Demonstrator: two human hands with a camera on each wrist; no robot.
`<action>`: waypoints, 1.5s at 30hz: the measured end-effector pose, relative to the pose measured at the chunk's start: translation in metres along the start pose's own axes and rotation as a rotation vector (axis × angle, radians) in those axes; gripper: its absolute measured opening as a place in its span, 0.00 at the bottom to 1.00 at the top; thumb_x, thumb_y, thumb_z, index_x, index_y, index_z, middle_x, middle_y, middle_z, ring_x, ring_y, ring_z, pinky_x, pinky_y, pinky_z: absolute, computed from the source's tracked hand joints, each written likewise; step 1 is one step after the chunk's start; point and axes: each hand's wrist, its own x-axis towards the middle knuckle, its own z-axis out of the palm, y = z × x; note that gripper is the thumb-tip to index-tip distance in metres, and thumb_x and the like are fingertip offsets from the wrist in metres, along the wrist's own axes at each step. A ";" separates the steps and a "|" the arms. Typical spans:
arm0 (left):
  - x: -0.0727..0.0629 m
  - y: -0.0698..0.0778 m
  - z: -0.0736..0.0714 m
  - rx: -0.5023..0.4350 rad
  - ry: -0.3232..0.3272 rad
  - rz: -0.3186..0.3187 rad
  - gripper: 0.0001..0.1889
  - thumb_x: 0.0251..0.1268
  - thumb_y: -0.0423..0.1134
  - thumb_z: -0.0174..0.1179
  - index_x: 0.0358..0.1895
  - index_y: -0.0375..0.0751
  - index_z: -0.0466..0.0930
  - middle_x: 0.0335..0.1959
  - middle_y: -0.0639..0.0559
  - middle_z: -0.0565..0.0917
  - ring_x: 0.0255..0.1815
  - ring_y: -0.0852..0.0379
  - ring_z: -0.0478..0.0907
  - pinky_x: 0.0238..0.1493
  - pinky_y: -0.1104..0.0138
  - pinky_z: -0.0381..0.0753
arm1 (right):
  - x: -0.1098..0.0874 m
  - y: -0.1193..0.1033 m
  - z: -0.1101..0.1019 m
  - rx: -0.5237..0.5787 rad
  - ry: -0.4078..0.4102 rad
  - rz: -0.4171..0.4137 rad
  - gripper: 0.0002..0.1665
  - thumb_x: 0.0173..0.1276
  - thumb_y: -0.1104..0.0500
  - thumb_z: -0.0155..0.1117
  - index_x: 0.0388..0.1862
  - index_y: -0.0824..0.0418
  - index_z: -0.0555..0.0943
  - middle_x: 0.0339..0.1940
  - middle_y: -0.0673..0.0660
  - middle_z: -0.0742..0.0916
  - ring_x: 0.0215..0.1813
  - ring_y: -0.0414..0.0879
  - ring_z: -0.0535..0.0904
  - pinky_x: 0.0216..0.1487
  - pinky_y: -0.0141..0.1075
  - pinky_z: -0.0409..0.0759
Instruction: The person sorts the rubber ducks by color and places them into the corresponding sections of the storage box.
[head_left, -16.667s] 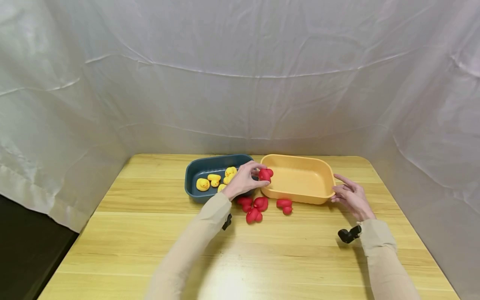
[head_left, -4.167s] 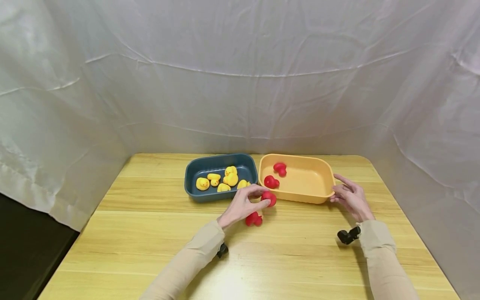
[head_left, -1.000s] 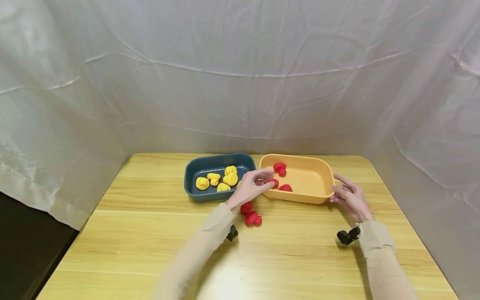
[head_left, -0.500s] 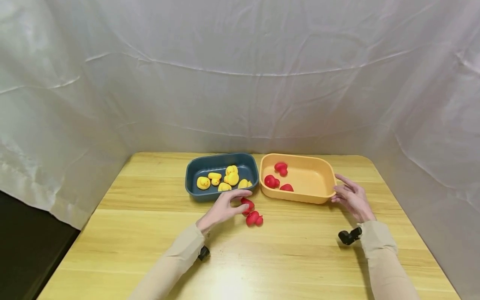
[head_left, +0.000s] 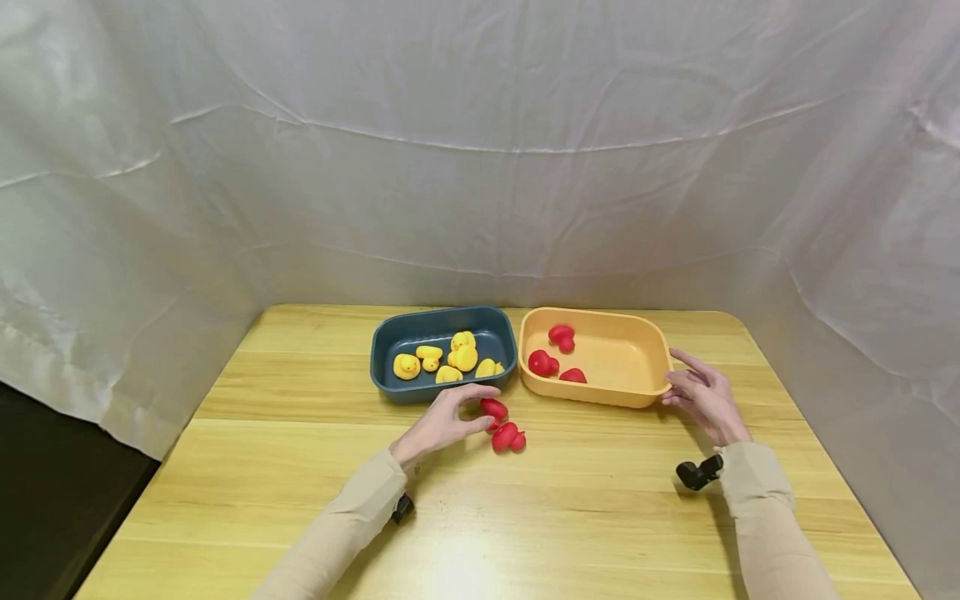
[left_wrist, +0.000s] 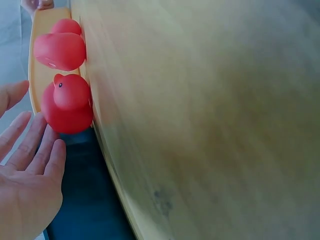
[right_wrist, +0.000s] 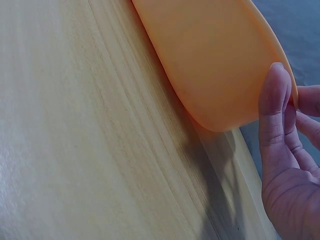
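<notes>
My left hand point(head_left: 442, 421) reaches around a red rubber duck point(head_left: 493, 408) on the wooden table, thumb and fingers spread to either side. In the left wrist view the fingers point(left_wrist: 37, 150) lie right at this duck's side, while the thumb stands apart from it. A second red duck point(head_left: 508, 437) sits just in front. At the right, my right hand point(head_left: 708, 398) pinches the end rim of the yellow-orange tray point(head_left: 622, 398) between thumb and fingers, as the right wrist view shows. Inside that tray are three red ducks point(head_left: 561, 336), grouped at its left end.
A dark blue tray point(head_left: 382, 385) holding several yellow rubber ducks point(head_left: 407, 367) stands left of the orange one, their ends close together. Grey-white cloth point(head_left: 495, 183) hangs behind the table and at its sides. A black camera mount point(head_left: 699, 472) sits at my right wrist.
My left hand has let go of a red duck in the orange tray, then moved back and left to the ducks on the table. The right hand stays at the rim.
</notes>
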 end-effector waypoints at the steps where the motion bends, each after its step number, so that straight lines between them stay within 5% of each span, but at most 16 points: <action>1: 0.000 0.000 0.000 0.000 0.000 0.002 0.24 0.66 0.34 0.66 0.64 0.32 0.76 0.62 0.39 0.82 0.66 0.45 0.77 0.72 0.49 0.74 | 0.000 0.000 0.000 0.003 0.001 0.000 0.42 0.75 0.69 0.56 0.81 0.69 0.49 0.32 0.51 0.88 0.29 0.43 0.86 0.34 0.31 0.88; 11: -0.001 0.001 0.000 0.047 -0.002 0.039 0.19 0.69 0.32 0.63 0.60 0.30 0.79 0.55 0.39 0.86 0.56 0.44 0.81 0.63 0.48 0.80 | 0.000 0.000 0.000 0.002 -0.001 0.001 0.42 0.75 0.69 0.56 0.82 0.69 0.48 0.32 0.50 0.88 0.29 0.43 0.86 0.33 0.31 0.88; 18: -0.002 0.001 -0.003 0.096 -0.031 -0.005 0.18 0.68 0.36 0.65 0.58 0.33 0.82 0.49 0.46 0.88 0.46 0.52 0.79 0.54 0.58 0.83 | 0.000 0.000 0.000 0.002 -0.005 -0.009 0.42 0.75 0.70 0.56 0.81 0.68 0.49 0.32 0.50 0.88 0.29 0.43 0.86 0.33 0.31 0.88; 37: -0.008 -0.001 -0.023 0.063 -0.250 -0.047 0.26 0.63 0.36 0.69 0.64 0.32 0.77 0.61 0.41 0.83 0.59 0.48 0.80 0.68 0.50 0.78 | 0.000 -0.001 0.001 -0.013 0.007 0.002 0.41 0.75 0.69 0.57 0.81 0.66 0.51 0.31 0.49 0.87 0.29 0.43 0.86 0.33 0.31 0.88; 45: -0.009 -0.002 -0.026 0.023 -0.276 -0.068 0.28 0.61 0.33 0.71 0.64 0.28 0.76 0.62 0.36 0.82 0.60 0.44 0.81 0.67 0.51 0.79 | 0.000 -0.001 0.001 -0.004 0.011 0.012 0.41 0.75 0.69 0.56 0.82 0.66 0.51 0.32 0.49 0.88 0.29 0.43 0.86 0.33 0.31 0.89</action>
